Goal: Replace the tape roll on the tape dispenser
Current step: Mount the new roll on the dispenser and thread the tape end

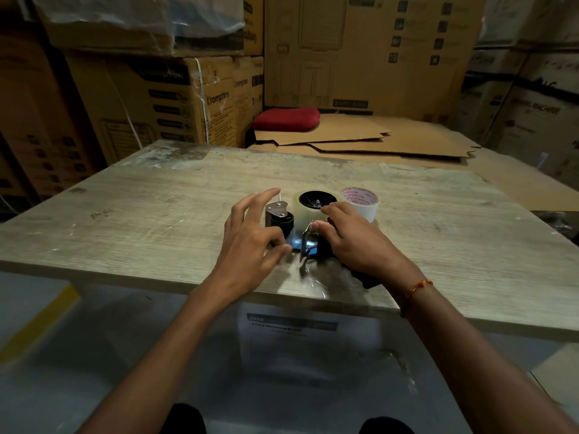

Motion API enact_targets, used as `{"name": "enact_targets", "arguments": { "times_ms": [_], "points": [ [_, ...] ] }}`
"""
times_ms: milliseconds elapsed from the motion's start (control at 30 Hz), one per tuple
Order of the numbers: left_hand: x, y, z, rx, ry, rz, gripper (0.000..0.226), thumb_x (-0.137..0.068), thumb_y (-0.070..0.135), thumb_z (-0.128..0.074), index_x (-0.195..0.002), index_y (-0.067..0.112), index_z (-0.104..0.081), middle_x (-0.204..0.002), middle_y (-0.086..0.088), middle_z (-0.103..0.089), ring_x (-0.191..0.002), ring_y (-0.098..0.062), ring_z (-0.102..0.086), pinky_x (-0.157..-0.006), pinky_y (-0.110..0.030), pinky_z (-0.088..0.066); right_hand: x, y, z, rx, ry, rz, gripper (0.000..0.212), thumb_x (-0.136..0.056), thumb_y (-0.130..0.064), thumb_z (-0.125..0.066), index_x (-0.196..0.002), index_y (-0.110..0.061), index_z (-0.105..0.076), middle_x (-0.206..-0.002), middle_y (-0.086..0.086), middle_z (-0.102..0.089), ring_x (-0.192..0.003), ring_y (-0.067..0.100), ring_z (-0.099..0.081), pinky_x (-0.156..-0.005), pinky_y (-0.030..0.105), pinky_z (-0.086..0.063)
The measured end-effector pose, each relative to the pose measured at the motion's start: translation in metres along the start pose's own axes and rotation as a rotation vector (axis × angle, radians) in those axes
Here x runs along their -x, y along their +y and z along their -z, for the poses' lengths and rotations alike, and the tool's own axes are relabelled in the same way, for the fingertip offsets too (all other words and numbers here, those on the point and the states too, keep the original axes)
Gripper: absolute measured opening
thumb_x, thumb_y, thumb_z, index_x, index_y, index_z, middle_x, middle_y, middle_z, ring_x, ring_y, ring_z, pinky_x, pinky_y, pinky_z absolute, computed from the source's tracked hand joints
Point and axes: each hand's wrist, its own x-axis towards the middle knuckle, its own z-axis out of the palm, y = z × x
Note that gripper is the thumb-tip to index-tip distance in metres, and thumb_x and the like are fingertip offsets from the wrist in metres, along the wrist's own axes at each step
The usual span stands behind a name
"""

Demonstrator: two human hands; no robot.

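Tape dispenser (300, 230) lying flat on bench (156, 214), clear roll (300, 211) seated; right hand (354, 239) pressing it down, left hand (253, 236) spread, thumb nudging. Feeding tape slowly.

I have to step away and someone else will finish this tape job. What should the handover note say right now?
Left hand: fingers spread over the cutter end of the tape dispenser, thumb and forefinger at its near edge; whether it grips is unclear.
Right hand: rests on the dispenser's handle side, fingertips by the hub.
The dispenser lies on its side on the table. A clear tape roll sits around the black hub. A second roll with red print stands right of it.
Done: a roll is on the hub.
Left: thread the tape to the cutter; whether that has begun cannot be seen.
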Motion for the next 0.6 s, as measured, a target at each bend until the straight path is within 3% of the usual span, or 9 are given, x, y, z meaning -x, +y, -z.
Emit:
{"name": "enact_targets", "arguments": {
  "times_ms": [200, 300, 433, 533, 600],
  "points": [
    [0.015, -0.016, 0.015, 0.007, -0.014, 0.047, 0.012, -0.08, 0.032, -0.076, -0.076, 0.026, -0.067, -0.148, 0.004, -0.04, -0.129, -0.021, -0.034, -0.096, -0.041, -0.033, 0.003, 0.0, 0.002, -0.003, 0.002, 0.022, 0.047, -0.104, -0.05, -0.037, -0.142, -0.025, -0.047, -0.152, -0.003, -0.038, -0.126, 0.02, -0.05, -0.095, 0.043, -0.049],
    [0.013, -0.025, 0.015, 0.07, -0.038, 0.031, 0.012, -0.085, 0.028, -0.074, -0.079, 0.021, -0.066, -0.121, 0.005, -0.055, -0.104, -0.015, -0.051, -0.087, -0.042, -0.046, 0.004, 0.0, 0.003, -0.003, -0.001, 0.046, 0.04, -0.104, -0.049, -0.037, -0.134, -0.029, -0.054, -0.149, -0.005, -0.038, -0.121, 0.017, -0.051, -0.093, 0.042, -0.05],
    [0.009, -0.031, 0.017, 0.106, -0.085, 0.067, 0.013, -0.091, 0.028, -0.067, -0.082, 0.019, -0.065, -0.081, 0.009, -0.064, -0.076, -0.012, -0.06, -0.072, -0.043, -0.052, 0.004, 0.001, 0.003, -0.013, 0.019, 0.09, 0.035, -0.103, -0.047, -0.04, -0.131, -0.033, -0.057, -0.145, -0.007, -0.042, -0.115, 0.015, -0.054, -0.088, 0.04, -0.052],
    [0.007, -0.033, 0.017, -0.004, -0.117, 0.075, 0.015, -0.094, 0.033, -0.06, -0.085, 0.023, -0.064, -0.073, 0.012, -0.066, -0.069, -0.011, -0.06, -0.069, -0.04, -0.053, 0.004, 0.001, 0.003, -0.01, 0.03, 0.102, 0.036, -0.104, -0.045, -0.041, -0.132, -0.032, -0.058, -0.14, -0.008, -0.046, -0.113, 0.011, -0.054, -0.086, 0.036, -0.051],
    [0.008, -0.034, 0.017, 0.098, -0.132, 0.09, 0.019, -0.097, 0.034, -0.057, -0.086, 0.021, -0.066, -0.074, 0.01, -0.068, -0.069, -0.009, -0.064, -0.069, -0.038, -0.055, 0.004, 0.0, 0.003, -0.009, 0.03, 0.102, 0.036, -0.104, -0.045, -0.041, -0.133, -0.032, -0.058, -0.14, -0.008, -0.046, -0.113, 0.011, -0.053, -0.087, 0.037, -0.051]
  ]
}}
